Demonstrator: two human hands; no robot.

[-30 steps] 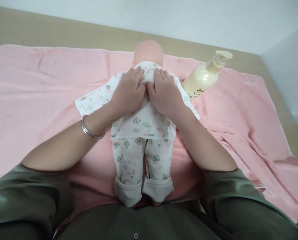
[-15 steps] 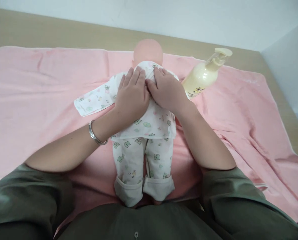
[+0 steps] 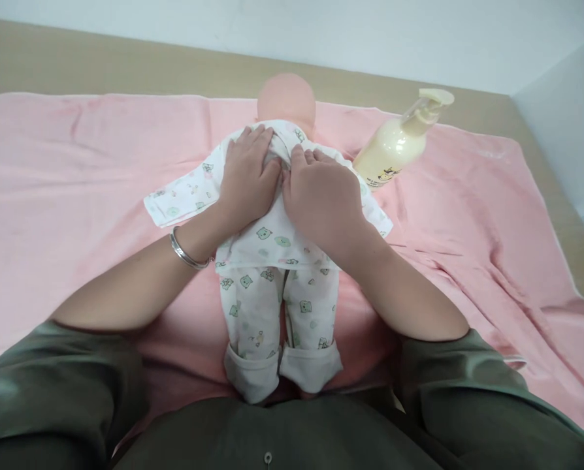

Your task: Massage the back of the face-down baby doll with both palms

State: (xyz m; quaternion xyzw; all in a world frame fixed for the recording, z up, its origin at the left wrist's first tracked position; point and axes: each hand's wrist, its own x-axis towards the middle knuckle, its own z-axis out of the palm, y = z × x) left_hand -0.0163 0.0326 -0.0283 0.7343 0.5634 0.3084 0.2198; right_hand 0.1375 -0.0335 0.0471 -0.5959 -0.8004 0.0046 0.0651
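Note:
A baby doll lies lengthwise before me, its smooth round head at the far end. It wears a white printed top and matching trousers with turned-up cuffs. My left hand, with a silver bangle on the wrist, lies flat on the upper left of the doll's torso, fingers pointing away from me. Beside it, my right hand rests on the upper right, its fingers slightly bent. Both thumbs are near the middle, where the top's cloth is creased. The fingertips of the right hand are partly hidden.
A pale yellow pump bottle stands right of the doll, past my right hand. A pink blanket, wrinkled at the right, is spread under everything. The wooden tabletop shows behind it, against a white wall.
My hands have moved slightly apart, the left one leftward and the right one a little lower. More of the doll's right-hand sleeve shows, and the top is more creased between my hands.

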